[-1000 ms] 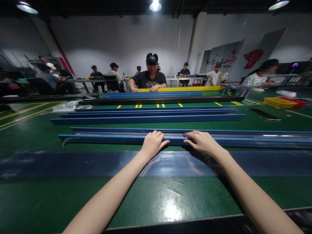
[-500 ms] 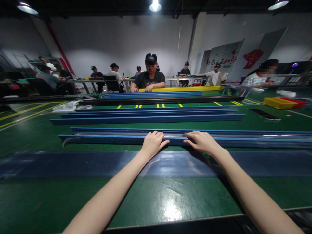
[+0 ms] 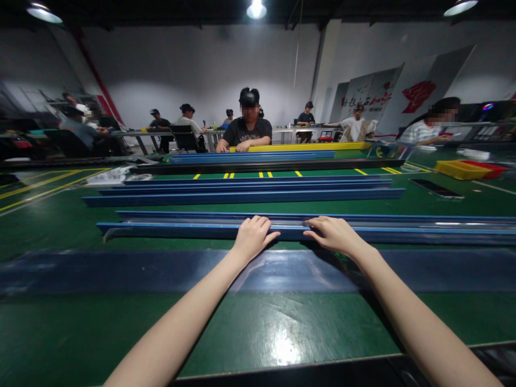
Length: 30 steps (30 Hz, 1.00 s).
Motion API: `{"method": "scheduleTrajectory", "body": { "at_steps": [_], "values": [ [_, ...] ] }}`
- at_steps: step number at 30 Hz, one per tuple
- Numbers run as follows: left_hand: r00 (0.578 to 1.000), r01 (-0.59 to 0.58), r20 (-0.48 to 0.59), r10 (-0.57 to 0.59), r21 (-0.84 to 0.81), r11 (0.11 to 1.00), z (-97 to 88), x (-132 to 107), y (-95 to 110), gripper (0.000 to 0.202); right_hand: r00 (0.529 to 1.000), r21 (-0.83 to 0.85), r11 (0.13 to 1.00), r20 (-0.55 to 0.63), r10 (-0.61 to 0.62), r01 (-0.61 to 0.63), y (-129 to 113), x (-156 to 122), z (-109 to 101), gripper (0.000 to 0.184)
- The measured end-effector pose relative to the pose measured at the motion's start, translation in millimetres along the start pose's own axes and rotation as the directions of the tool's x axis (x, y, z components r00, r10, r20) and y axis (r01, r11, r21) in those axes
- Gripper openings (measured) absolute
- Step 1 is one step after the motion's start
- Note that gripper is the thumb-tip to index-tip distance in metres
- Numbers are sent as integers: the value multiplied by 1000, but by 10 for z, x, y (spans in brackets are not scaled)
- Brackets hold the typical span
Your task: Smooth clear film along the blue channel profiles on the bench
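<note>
Lying left-right: blue rail, left hand, right hand gripping.

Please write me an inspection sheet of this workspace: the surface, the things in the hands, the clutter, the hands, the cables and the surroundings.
Surface: green table, glossy, with a dark blue strip lying across it.
Job's things: long blue channel, lying flat across the table, under both hands.
Clutter: more blue channels behind it; a yellow tray and a red tray far right.
Hands: left hand and right hand rest side by side on the near edge of the channel, fingers curled over it.
Cables: nothing seen.
Surroundings: a person in a dark shirt sits opposite; other people sit at tables behind; ceiling lamps are on.
</note>
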<state>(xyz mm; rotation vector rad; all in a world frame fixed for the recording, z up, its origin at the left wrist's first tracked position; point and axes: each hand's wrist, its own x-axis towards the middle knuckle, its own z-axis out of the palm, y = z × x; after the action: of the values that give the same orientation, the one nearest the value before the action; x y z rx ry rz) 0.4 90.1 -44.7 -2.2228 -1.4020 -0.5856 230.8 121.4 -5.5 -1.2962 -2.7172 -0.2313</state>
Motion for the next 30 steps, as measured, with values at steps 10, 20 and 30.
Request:
{"method": "scheduleTrajectory", "body": {
  "at_steps": [10,20,30],
  "values": [
    [999,27,-17,-27,12,1000,-46,-4,5,33,1000,-5,1000,9,-3,4,-15,-5,-19,36],
    [998,59,-29,-59,6,998,-29,-3,13,35,1000,23,1000,21,13,-13,-40,-9,-33,30],
    [997,70,-26,-70,6,998,-41,-1,20,35,1000,100,995,-20,-23,25,-35,-9,-29,15]
  ]
}}
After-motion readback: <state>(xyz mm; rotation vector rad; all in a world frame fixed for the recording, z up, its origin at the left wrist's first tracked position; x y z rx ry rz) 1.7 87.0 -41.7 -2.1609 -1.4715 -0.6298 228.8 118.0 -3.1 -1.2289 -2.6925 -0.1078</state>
